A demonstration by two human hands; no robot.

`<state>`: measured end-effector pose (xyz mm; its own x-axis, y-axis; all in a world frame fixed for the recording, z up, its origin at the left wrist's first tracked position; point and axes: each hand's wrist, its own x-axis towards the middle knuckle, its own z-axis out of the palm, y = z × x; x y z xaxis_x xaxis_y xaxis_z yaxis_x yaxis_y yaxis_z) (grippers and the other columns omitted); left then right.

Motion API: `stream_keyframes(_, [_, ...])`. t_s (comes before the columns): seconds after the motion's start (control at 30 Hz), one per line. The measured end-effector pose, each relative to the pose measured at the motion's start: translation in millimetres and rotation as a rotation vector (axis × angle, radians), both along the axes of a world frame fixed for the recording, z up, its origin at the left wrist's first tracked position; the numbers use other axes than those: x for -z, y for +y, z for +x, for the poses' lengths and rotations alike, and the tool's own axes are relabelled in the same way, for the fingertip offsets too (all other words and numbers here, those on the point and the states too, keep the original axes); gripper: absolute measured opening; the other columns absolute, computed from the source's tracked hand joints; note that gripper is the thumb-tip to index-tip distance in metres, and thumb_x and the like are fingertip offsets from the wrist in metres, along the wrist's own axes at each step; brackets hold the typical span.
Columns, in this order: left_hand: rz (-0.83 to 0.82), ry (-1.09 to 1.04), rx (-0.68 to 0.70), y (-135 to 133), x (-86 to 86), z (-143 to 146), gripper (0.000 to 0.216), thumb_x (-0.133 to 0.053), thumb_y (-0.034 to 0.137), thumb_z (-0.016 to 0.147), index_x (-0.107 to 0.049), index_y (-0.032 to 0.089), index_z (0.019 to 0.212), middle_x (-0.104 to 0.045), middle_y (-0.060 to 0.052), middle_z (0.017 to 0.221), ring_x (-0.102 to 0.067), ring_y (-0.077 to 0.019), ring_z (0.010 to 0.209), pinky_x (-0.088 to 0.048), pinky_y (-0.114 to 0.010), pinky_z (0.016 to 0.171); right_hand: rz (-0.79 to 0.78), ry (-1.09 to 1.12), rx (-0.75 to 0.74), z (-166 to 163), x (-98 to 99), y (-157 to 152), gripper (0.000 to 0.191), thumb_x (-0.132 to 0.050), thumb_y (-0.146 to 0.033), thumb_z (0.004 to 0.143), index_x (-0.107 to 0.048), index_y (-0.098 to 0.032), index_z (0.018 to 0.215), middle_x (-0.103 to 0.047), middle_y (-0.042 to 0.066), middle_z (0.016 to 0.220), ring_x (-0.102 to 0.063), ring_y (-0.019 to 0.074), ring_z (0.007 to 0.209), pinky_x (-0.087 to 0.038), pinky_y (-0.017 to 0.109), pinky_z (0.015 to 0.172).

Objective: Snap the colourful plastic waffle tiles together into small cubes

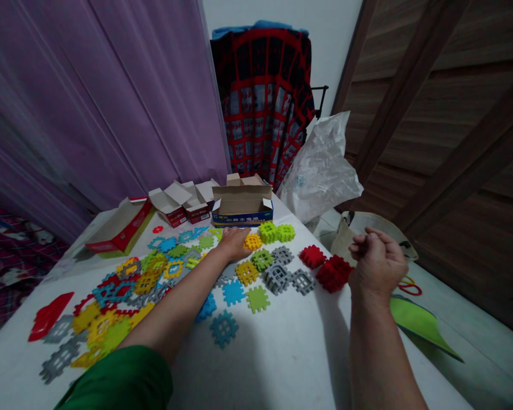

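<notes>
My left hand [234,245] reaches across the white table over the spread of plastic interlocking tiles. Its fingers are stretched out beside a yellow tile [253,242], and their undersides are hidden. My right hand [379,259] is raised at the table's right edge with fingers curled in, and nothing shows in it. Close to it lie stacked red tiles [335,273] and another red stack [312,256]. Between the hands are grey tiles [277,278], a green tile [262,259] and a pair of lime-green stacks [268,232]. A blue tile [224,328] lies nearer to me.
Open cardboard boxes, among them a blue one [242,217] and a red one [122,230], line the table's back. Many mixed tiles [111,330] cover the left side. A clear plastic bag [320,171] stands behind the right edge, beside a beige container [344,236].
</notes>
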<state>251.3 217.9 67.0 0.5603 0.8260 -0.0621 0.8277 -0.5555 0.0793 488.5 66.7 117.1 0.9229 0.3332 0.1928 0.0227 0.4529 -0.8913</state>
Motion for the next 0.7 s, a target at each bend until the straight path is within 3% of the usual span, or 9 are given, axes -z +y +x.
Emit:
stream_keyframes(0.37, [-0.016,0.008,-0.022,1,3.8,-17,0.079,-0.065,0.048,0.074,-0.040,0.024,0.145,-0.056,-0.012,0.140,-0.039,-0.0339,0.137,-0.020,-0.055,0.115,-0.015,0.000,-0.004,0,-0.3,0,0.024,-0.066,-0.036,0.066,-0.065,-0.017,0.079,-0.061,-0.005,0.060,-0.051,0.0066,0.045,-0.036,0.017,0.041])
stream_keyframes(0.5, [-0.039,0.026,0.047,0,-8.7,-17,0.081,-0.064,0.046,0.076,-0.035,0.025,0.149,-0.047,-0.012,0.150,-0.035,-0.0327,0.140,-0.019,-0.054,0.116,-0.023,-0.004,0.001,1,1.0,0,0.024,-0.066,-0.037,0.066,-0.064,-0.017,0.080,-0.061,-0.005,0.061,-0.051,0.0065,0.045,-0.035,0.017,0.040])
stream_keyframes(0.7, [-0.097,0.229,0.265,8,-37.8,-13,0.074,-0.060,0.023,0.077,-0.039,0.036,0.146,-0.037,-0.006,0.157,-0.031,-0.0292,0.142,-0.026,-0.049,0.112,-0.009,0.009,-0.003,0,-0.4,0,0.023,-0.066,-0.035,0.064,-0.065,-0.017,0.078,-0.061,-0.005,0.060,-0.051,0.0067,0.045,-0.036,0.017,0.041])
